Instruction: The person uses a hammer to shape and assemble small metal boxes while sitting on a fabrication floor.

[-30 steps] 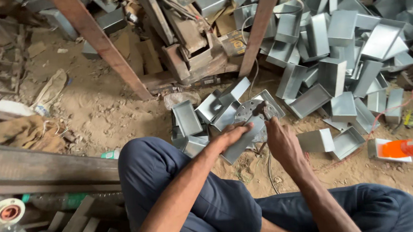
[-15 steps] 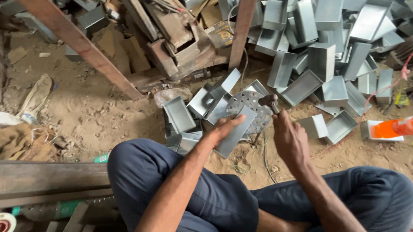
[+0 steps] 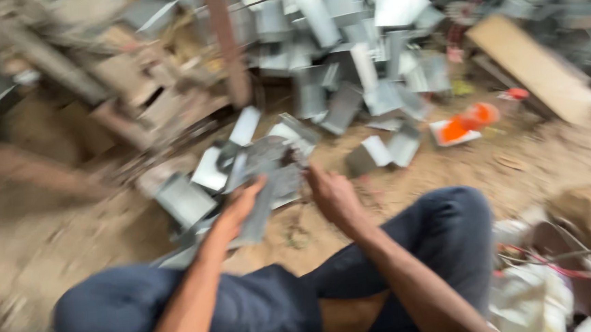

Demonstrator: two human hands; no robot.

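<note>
Dirt floor [image 3: 54, 242], sandy, littered; frame heavily motion-blurred. Far side: big heap of bent grey sheet-metal pieces [image 3: 364, 52] and a rusty upright bar [image 3: 228, 47]. Orange object [image 3: 467, 123] lies right of centre, wooden board [image 3: 532, 66] far right. Person seated, dark blue trousers [image 3: 263, 311] near edge. Left hand [image 3: 240, 207] rests on a flat grey metal piece [image 3: 269, 188] at centre, fingers curled around its near edge, gripping it. Right hand [image 3: 335, 196] just right of that piece, fingers closed, seemingly around something small; too blurred to tell what. More metal pieces lie left and far of the held one.
</note>
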